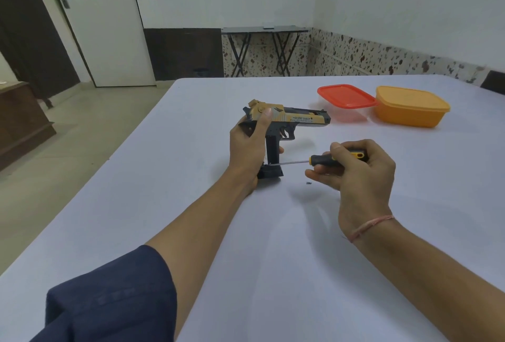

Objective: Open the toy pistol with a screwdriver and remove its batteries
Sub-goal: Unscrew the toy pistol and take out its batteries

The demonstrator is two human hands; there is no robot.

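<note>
A tan and black toy pistol (296, 119) stands upright on the white table (191, 218), barrel pointing right, grip base down. My left hand (247, 147) grips its handle from behind, thumb up on the slide. My right hand (355, 169) holds a black and yellow screwdriver (336, 158) by the handle. Its thin shaft runs left, and the tip meets the lower part of the pistol's grip. A tiny dark screw (308, 183) lies on the table just below the screwdriver. No batteries are visible.
A container with a red lid (345, 95) and an orange lidded tub (411, 106) sit at the table's far right. A folding table (263, 49) stands against the back wall, a white door (101, 22) at the left.
</note>
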